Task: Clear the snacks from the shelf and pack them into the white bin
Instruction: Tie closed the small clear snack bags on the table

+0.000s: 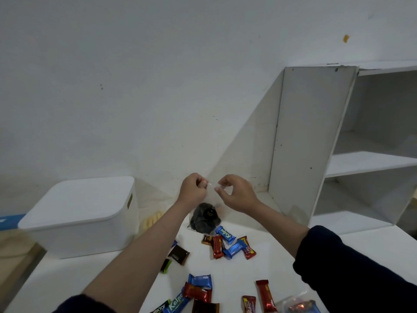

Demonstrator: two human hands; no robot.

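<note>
While I pinch the top of one clear bag (pixel 204 216) of dark snacks between my left hand (pixel 194 188) and right hand (pixel 237 193), it hangs just below both, near the desk's (pixel 338 256) far edge. Two blue wrappers read "Kalpa" (pixel 226 234); one white bin (pixel 83 218), lidded, sits at the left edge.

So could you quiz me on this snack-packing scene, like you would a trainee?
1. True or false: the white bin has its lid on.
2. What do the left hand and right hand pinch between them?
A. clear bag
B. red bar
C. lid
3. Where do the loose snack bars lie: on the shelf unit or on the white table?

Key: 1 true; 2 A; 3 the table.
</note>
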